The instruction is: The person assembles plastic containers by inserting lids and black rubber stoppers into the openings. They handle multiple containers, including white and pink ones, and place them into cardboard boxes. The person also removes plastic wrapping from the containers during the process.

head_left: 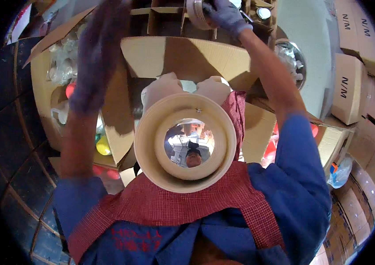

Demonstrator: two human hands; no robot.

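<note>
Taking the round tub as the middle of your clock, your gloved right hand point(229, 20) is just short of 1 o'clock and looks to be grasping a ribbed cream piece point(197, 14) by its 3 o'clock side. That piece is tilted above the divided carton point(152, 20) at 12 o'clock, partly cut off by the upper edge of view. Your gloved left hand point(107, 37) reaches up towards 11 o'clock and is badly blurred, so I cannot tell whether it is released, clenched or grasping anything

To handle this well, I would keep the ribbed piece clear of the thin cardboard walls, since an edge could snag there. Turn it from the wrist rather than dragging it, and watch the raised cardboard flap point(147, 55) lying between the carton and your knees

Keep your right elbow out a little too: the metal bowl point(303, 81) of clear pieces sits at 2 o'clock, beyond that forearm, and a knock might spill it. The cream tub point(227, 143), mirror-bright at its centre, sits between your chest and knees; lean gently so that it stays steady
</note>
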